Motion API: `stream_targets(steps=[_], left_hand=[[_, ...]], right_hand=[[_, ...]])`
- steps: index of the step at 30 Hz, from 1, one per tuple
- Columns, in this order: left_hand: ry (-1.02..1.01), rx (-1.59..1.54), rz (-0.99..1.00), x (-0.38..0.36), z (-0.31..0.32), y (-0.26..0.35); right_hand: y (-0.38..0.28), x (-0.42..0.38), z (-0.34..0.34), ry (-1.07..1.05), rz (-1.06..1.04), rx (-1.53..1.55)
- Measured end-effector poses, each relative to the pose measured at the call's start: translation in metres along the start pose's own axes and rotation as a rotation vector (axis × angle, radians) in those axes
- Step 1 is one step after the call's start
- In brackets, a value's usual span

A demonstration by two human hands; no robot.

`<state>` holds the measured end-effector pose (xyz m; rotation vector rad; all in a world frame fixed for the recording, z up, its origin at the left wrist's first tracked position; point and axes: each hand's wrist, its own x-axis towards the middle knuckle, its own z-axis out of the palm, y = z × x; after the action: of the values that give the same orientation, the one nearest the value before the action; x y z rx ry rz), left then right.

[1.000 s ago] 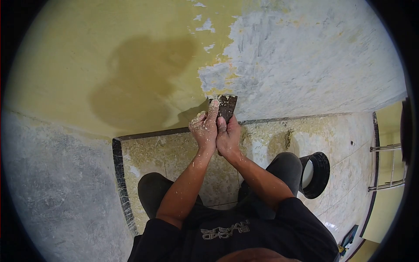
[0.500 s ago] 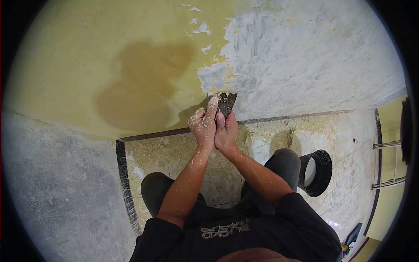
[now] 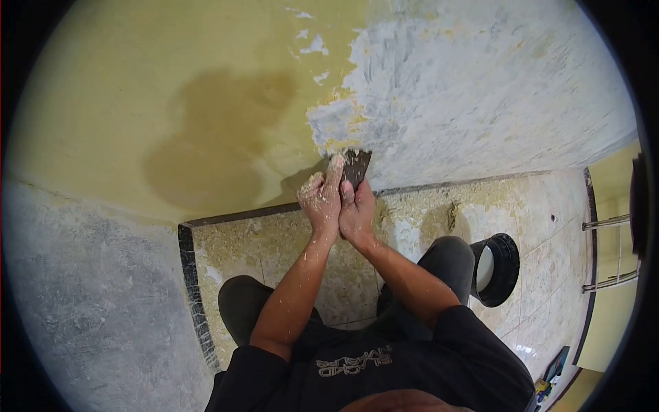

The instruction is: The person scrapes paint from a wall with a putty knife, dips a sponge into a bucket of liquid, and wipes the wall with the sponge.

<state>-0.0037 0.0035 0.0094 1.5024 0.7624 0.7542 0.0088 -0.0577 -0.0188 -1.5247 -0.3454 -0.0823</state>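
A dark flat scraper blade (image 3: 357, 167) touches the wall at the lower edge of a bare whitish patch (image 3: 336, 122) in the yellow paint (image 3: 233, 41). My right hand (image 3: 357, 209) is closed around the scraper, whose handle is hidden in the grip. Beside it my left hand (image 3: 322, 202), speckled with paint crumbs, presses fingertips on the blade's left part. The two hands touch at the wrists. Crumbs of scraped paint lie along the blade's upper edge.
A black bucket (image 3: 508, 270) with something whitish inside stands by my right knee. Paint flakes cover the tiled floor (image 3: 343, 288). A metal rack (image 3: 611, 223) is at the far right, with a dark and yellow object (image 3: 546, 388) low on the right. A grey wall (image 3: 89, 288) is on the left.
The view has shifted slightly. My hands and the scraper keep nearly the same place, with the blade slightly lower against the patch.
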Motion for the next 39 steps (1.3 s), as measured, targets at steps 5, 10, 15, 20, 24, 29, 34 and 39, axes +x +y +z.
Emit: stream_targets(steps=[5,10,15,20,24,29,34,39], left_hand=[[0.001,-0.068,0.053,0.007,0.002,0.016],[0.016,-0.003,0.071,0.005,0.002,0.007],[0.007,-0.034,0.055,-0.001,0.003,0.004],[0.020,-0.066,0.099,0.004,0.006,0.010],[-0.009,0.059,0.106,-0.001,0.005,-0.013],[0.024,0.066,0.104,0.005,0.001,0.013],[0.034,0.131,0.152,0.003,-0.002,-0.003],[0.008,-0.076,-0.027,0.008,0.000,-0.004]], right_hand=[[-0.017,0.014,0.003,0.005,-0.099,-0.057],[-0.004,0.009,0.004,0.011,-0.014,0.024],[0.000,0.004,-0.004,-0.004,-0.002,-0.040],[-0.007,0.010,-0.004,0.001,-0.071,-0.056],[0.003,0.004,-0.009,-0.059,-0.019,-0.146],[-0.013,0.014,-0.002,-0.029,-0.052,-0.019],[0.003,0.004,0.001,-0.007,-0.066,-0.056],[-0.006,0.000,-0.003,-0.071,-0.002,-0.134]])
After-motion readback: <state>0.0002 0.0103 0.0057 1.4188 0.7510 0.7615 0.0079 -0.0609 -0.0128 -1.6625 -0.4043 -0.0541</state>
